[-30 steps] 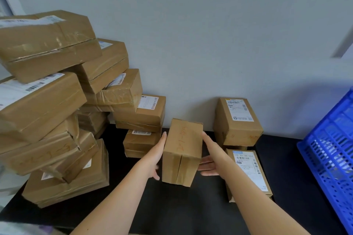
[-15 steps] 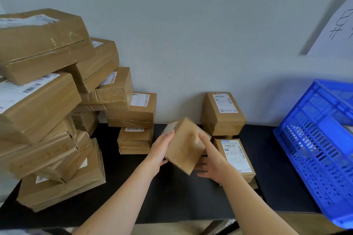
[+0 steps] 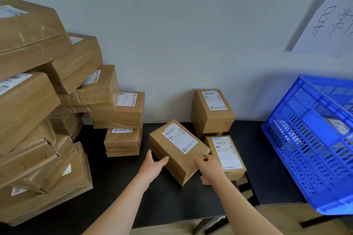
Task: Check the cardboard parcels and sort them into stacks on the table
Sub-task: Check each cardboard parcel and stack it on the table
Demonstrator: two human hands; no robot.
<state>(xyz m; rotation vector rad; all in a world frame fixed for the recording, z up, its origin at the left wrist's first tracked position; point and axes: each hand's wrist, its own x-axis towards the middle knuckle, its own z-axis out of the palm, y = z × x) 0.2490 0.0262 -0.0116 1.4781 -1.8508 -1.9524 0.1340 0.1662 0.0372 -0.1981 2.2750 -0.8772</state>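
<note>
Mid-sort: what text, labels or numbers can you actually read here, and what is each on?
"异常", then a character cut off by the frame edge: handwritten on the white paper sign.
Label on the held parcel: print too small to read.
Labels on the other parcels: blurred, unreadable.
Orange scrawl on the lower-left parcel: illegible.

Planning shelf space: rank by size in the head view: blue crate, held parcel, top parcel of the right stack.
1. blue crate
2. held parcel
3. top parcel; held one is nearer, so they may match.
</note>
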